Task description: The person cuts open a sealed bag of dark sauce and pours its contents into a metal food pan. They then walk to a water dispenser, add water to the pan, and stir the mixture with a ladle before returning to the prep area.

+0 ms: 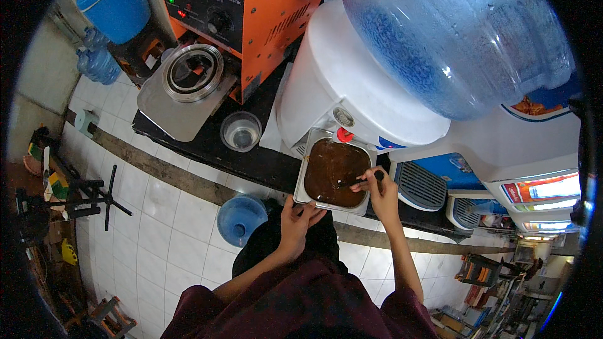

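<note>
A square stainless-steel food pan (301, 183) filled with dark brown liquid (334, 169) is beneath the red tap (344, 135) of a white water dispenser (339, 61). My left hand (299, 221) grips the pan's near left rim, thumb on top. Over the pan's right side, my right hand (380, 191) holds a utensil by its dark handle (378, 175). The far end of that utensil seems to dip into the liquid, so its kind is hidden.
A clear plastic cup (241, 131) stands on the black counter (278, 169), left of the dispenser. Beyond it is an orange cup-sealing machine (268, 19) with a metal plate (181, 117). A large blue water bottle (452, 37) tops the dispenser. Another bottle (241, 220) is on the floor.
</note>
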Available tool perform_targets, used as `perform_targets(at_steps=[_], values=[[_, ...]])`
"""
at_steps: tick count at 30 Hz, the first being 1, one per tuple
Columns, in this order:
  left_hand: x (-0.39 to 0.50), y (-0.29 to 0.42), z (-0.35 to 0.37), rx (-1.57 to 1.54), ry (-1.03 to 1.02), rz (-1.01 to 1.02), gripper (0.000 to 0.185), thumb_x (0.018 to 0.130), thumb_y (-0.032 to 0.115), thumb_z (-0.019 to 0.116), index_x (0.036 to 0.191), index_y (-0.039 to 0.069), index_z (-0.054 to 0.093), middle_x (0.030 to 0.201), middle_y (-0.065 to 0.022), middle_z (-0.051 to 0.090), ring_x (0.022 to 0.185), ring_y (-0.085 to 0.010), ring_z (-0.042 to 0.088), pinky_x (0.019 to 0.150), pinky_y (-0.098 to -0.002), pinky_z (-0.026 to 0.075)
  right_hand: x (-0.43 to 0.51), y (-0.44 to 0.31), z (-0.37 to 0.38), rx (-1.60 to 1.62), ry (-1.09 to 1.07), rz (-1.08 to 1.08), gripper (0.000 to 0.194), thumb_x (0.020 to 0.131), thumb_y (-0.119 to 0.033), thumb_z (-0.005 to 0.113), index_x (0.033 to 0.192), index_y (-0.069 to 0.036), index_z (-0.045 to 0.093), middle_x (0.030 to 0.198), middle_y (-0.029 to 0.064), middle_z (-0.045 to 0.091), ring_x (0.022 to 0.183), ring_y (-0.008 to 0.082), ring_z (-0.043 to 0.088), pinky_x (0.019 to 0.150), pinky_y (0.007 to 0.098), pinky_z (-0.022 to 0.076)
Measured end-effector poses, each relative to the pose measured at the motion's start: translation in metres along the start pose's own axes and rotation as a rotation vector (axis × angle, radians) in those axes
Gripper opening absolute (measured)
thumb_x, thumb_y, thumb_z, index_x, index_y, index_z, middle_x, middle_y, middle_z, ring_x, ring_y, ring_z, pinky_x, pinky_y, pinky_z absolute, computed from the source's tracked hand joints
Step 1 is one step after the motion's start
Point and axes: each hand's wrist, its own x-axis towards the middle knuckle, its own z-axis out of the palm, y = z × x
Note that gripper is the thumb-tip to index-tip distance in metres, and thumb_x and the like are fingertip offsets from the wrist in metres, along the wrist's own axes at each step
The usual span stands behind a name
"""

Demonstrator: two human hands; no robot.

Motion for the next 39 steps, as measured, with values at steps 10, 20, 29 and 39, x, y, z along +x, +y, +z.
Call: perform_targets(at_steps=[10, 20, 29, 39], values=[[0.0, -0.002, -0.002, 0.015, 0.0, -0.001, 0.032, 0.087, 0.006, 0.052, 0.116, 0.004, 0.039, 0.111, -0.013, 0.053, 0.099, -0.0244, 0.057, 0.088, -0.0396, 0.05, -0.002, -0.043, 0.01, -0.672, 0.209, -0.274, 0.042, 0.078, 0.0, 0.057, 0.119, -0.001, 0.047, 0.101, 0.0177, 0.048, 0.093, 0.031, 0.051, 0.079, 0.0371, 0.0423], [-0.001, -0.001, 0.0, 0.016, 0.009, 0.012, 0.03, 0.087, 0.009, 0.054, 0.114, 0.004, 0.04, 0.102, -0.0108, 0.056, 0.095, -0.0233, 0.058, 0.087, -0.04, 0.05, 0.021, -0.06, 0.045, -0.089, 0.127, -0.106, 0.028, 0.086, -0.013, 0.056, 0.11, 0.001, 0.05, 0.064, 0.0071, 0.057, 0.052, 0.0116, 0.053, 0.048, 0.0237, 0.0402], [0.005, -0.012, -0.009, 0.059, 0.082, 0.122, 0.029, 0.089, 0.011, 0.053, 0.115, 0.005, 0.04, 0.101, -0.0084, 0.052, 0.078, -0.0118, 0.054, 0.062, -0.0233, 0.046, -0.005, -0.089, 0.088, -0.382, -0.51, -0.347, 0.05, 0.085, -0.022, 0.053, 0.132, -0.022, 0.037, 0.085, 0.0129, 0.062, 0.071, 0.0318, 0.061, 0.062, 0.0407, 0.0515], [-0.008, -0.031, -0.022, 0.419, 0.013, 0.166, 0.031, 0.081, 0.012, 0.062, 0.105, 0.002, 0.045, 0.089, -0.0086, 0.058, 0.082, -0.0195, 0.06, 0.074, -0.0317, 0.051, -0.039, 0.033, -0.026, -0.798, 0.399, -0.27, 0.017, 0.083, -0.007, 0.052, 0.097, -0.003, 0.063, 0.099, 0.0146, 0.06, 0.088, 0.0269, 0.056, 0.078, 0.0352, 0.0447]])
